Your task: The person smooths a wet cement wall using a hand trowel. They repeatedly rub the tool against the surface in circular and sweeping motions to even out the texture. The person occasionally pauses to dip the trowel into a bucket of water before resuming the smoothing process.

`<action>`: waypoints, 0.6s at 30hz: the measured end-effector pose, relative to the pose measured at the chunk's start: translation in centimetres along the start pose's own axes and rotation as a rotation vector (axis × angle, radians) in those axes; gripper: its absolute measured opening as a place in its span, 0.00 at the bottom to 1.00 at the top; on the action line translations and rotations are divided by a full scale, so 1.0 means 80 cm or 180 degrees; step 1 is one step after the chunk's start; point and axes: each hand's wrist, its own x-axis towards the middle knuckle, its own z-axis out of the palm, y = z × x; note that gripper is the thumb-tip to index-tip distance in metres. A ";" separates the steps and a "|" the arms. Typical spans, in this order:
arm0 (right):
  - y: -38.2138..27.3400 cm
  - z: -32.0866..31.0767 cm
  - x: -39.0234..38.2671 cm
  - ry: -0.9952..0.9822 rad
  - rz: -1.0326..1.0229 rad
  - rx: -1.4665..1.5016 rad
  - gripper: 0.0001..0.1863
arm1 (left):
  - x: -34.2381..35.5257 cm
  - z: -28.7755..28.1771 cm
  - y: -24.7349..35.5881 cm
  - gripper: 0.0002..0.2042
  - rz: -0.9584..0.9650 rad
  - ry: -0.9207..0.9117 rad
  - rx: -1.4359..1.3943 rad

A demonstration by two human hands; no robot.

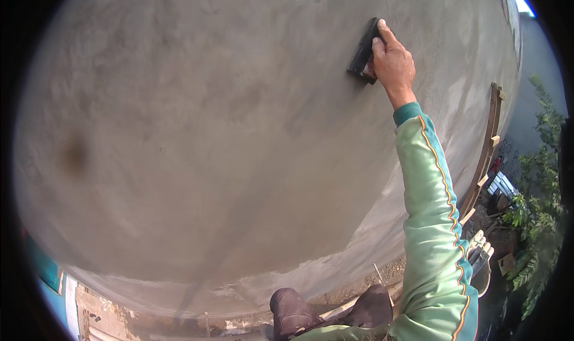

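My right hand (391,63), in a green sleeve, grips a black rectangular float (362,51) against the grey plastered wall (227,131), high and right of centre. The float stands steeply tilted, with its lower end to the left. The plaster is smooth and mottled, with a lighter, uneven band along its lower right. My left hand is not in view.
A wooden ladder (491,128) leans at the right, beside a leafy tree (535,215). A pale, finger-like object (481,263) shows behind my elbow. My brown-clad knees (290,308) are at the bottom, above planks and rubble. A teal structure (46,263) stands lower left.
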 end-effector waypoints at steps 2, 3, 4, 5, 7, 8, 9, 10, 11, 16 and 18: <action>-0.007 0.036 -0.082 0.0115 -0.1091 0.0105 0.27 | 0.001 0.010 -0.009 0.34 -0.0010 0.0014 -0.0047; -0.006 0.034 -0.090 0.0226 -0.1209 0.0102 0.28 | 0.006 0.013 -0.014 0.34 0.0032 0.0009 -0.0062; -0.001 0.025 -0.067 0.0194 -0.1079 0.0079 0.26 | 0.010 0.018 -0.016 0.34 0.0071 0.0013 -0.0049; -0.001 0.015 -0.045 0.0125 -0.0914 0.0113 0.25 | 0.007 0.018 -0.014 0.34 0.0042 0.0038 -0.0059; 0.008 -0.005 0.005 0.0121 -0.0183 -0.0051 0.24 | 0.003 0.015 -0.010 0.34 0.0051 0.0019 -0.0025; 0.002 -0.020 0.027 -0.0059 0.0394 -0.0126 0.24 | 0.006 0.015 0.001 0.34 0.0050 0.0031 -0.0045; 0.002 -0.022 0.023 -0.0163 0.0515 0.0061 0.24 | 0.005 0.010 0.003 0.34 0.0061 0.0030 -0.0059; 0.002 -0.026 0.015 -0.0265 0.0637 0.0248 0.25 | -0.004 0.006 -0.006 0.34 0.0044 0.0009 -0.0039; -0.004 -0.030 0.015 -0.0315 0.0720 0.0451 0.25 | -0.005 0.006 -0.008 0.34 0.0036 0.0005 -0.0063; -0.032 0.010 -0.027 0.0206 -0.1244 -0.0004 0.24 | 0.024 0.035 -0.036 0.33 0.0169 0.0096 -0.0054; -0.040 -0.014 0.031 0.0180 -0.0612 -0.0057 0.24 | 0.006 0.013 -0.006 0.33 -0.0052 0.0089 0.0049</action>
